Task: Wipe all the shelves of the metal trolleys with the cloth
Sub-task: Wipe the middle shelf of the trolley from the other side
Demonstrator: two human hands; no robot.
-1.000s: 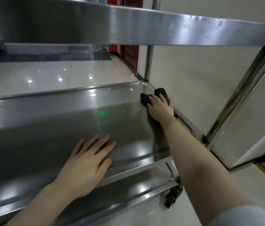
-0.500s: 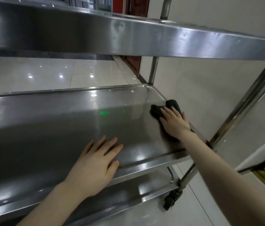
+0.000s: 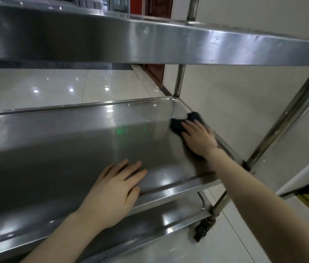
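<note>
Cloth (image 3: 185, 121) was pinned under the right grip (image 3: 199, 141), fingers flat and apart, against the shelf's (image 3: 55, 149) right rim near the far corner. Left grip (image 3: 115, 190) was laid flat at the front edge, holding nothing. The shelf's long run was judged to lie leftward of the cloth.

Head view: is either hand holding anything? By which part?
No grip on anything. The right hand presses flat on the near part of the dark cloth, on the middle shelf by its right rim. The left hand rests flat on that shelf.

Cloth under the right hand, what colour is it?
Plain black cloth, clearest in the head view.
</note>
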